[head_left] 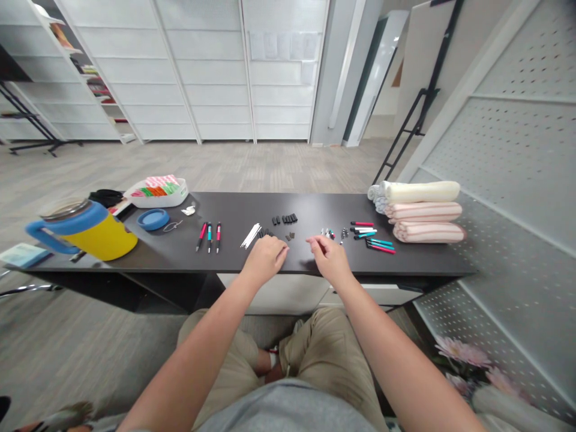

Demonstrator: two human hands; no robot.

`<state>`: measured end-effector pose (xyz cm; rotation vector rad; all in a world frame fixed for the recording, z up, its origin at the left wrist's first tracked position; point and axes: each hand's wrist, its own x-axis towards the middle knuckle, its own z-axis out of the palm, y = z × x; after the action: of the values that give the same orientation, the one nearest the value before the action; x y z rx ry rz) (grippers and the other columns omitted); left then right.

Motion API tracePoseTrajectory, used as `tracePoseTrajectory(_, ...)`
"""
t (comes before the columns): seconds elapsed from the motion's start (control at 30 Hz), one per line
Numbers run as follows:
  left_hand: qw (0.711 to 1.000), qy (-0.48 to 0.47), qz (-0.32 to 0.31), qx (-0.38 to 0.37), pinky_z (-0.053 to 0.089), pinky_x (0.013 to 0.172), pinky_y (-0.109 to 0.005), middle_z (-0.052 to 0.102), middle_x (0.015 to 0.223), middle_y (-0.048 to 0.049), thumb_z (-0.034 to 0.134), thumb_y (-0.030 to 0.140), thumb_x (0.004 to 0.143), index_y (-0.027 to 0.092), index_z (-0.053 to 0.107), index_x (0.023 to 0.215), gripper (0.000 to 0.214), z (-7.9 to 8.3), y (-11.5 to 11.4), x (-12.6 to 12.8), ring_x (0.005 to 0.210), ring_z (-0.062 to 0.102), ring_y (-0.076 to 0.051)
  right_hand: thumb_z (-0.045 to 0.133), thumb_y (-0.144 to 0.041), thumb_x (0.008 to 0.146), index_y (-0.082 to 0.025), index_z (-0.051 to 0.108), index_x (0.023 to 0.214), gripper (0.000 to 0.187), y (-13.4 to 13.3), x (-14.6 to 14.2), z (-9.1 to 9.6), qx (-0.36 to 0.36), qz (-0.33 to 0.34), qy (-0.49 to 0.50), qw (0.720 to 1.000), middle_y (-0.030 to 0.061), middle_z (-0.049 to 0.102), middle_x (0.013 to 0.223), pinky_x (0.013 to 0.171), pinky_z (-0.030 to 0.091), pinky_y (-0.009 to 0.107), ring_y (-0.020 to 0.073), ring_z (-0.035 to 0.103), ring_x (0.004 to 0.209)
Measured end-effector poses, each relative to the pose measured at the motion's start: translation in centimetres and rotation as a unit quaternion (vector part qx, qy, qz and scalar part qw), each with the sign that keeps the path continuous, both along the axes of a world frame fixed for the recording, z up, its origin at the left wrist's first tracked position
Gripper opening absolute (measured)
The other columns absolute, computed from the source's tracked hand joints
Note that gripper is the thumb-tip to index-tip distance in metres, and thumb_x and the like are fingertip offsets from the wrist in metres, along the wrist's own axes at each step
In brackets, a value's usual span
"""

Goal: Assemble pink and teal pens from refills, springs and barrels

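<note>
My left hand (266, 255) rests curled on the black table (234, 264), just in front of a bundle of thin white rods (251, 235) and small black pen parts (285, 219). What its fingers hold is hidden. My right hand (327, 254) is beside it, fingers pinched together near tiny pen tips and springs (333, 234). Three assembled pens (209, 236) lie to the left. Several pen barrels in pink, teal and white (372, 236) lie to the right.
A yellow mug with a blue handle and lid (85, 231) stands at the table's left end, by a blue lid (153, 219) and a white tray of coloured items (157, 191). Folded towels (420, 211) are stacked at the right. A perforated panel stands at the right.
</note>
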<state>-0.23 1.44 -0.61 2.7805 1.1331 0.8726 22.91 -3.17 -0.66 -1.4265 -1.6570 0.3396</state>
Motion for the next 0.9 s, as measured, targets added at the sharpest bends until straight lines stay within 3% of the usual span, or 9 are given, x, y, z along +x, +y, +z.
tracePoseTrajectory(0.13,0.999,-0.011,-0.045,-0.007,0.048,0.087,-0.04,0.069,0.094,-0.0096,0.048,0.03,0.107,0.019,0.069,0.1,0.024,-0.7,-0.4,0.5,0.09,0.059,-0.024,0.046,-0.042,0.105,-0.02,0.073,0.11,0.035,-2.6,6.2,-0.7,0.038,-0.159,-0.133,0.978,0.0118,0.073,0.101,0.079,0.047,0.034,0.0238,0.064,0.082)
tracePoseTrajectory(0.23,0.999,-0.014,-0.046,-0.018,0.048,0.085,-0.039,0.069,0.092,-0.0086,0.05,0.028,0.106,0.019,0.068,0.098,0.022,-0.8,-0.2,0.4,0.088,0.059,-0.023,0.05,-0.039,0.101,-0.019,0.072,0.115,0.033,-4.3,11.4,-1.6,0.016,-0.265,-0.218,0.939,0.0148,0.07,0.108,0.079,0.047,0.036,0.0281,0.064,0.095)
tracePoseTrajectory(0.33,0.999,0.0,-0.043,-0.018,0.048,0.085,-0.039,0.07,0.089,-0.008,0.051,0.027,0.105,0.018,0.068,0.097,0.021,-0.8,-0.2,0.3,0.087,0.059,-0.023,0.054,-0.039,0.098,-0.019,0.074,0.114,0.032,-5.3,15.2,-2.1,-0.02,-0.325,-0.268,0.907,0.0147,0.066,0.113,0.075,0.047,0.037,0.027,0.064,0.09)
tracePoseTrajectory(0.6,0.999,0.009,-0.034,-0.021,0.049,0.083,-0.038,0.07,0.087,-0.0073,0.052,0.026,0.104,0.019,0.068,0.096,0.019,-1.0,-0.4,0.3,0.085,0.06,-0.024,0.059,-0.037,0.094,-0.021,0.076,0.101,0.025,-5.5,18.1,-2.1,-0.047,-0.272,-0.291,0.916,0.0117,0.06,0.108,0.072,0.05,0.036,0.0266,0.065,0.092)
tracePoseTrajectory(0.9,0.999,0.013,-0.025,-0.025,0.049,0.083,-0.038,0.07,0.085,-0.0068,0.052,0.028,0.104,0.02,0.068,0.095,0.02,-0.9,-0.5,0.5,0.086,0.062,-0.023,0.056,-0.032,0.095,-0.018,0.07,0.095,0.02,-5.8,17.7,-2.5,-0.059,-0.219,-0.317,0.921,0.0146,0.064,0.1,0.086,0.053,0.043,0.03,0.065,0.091)
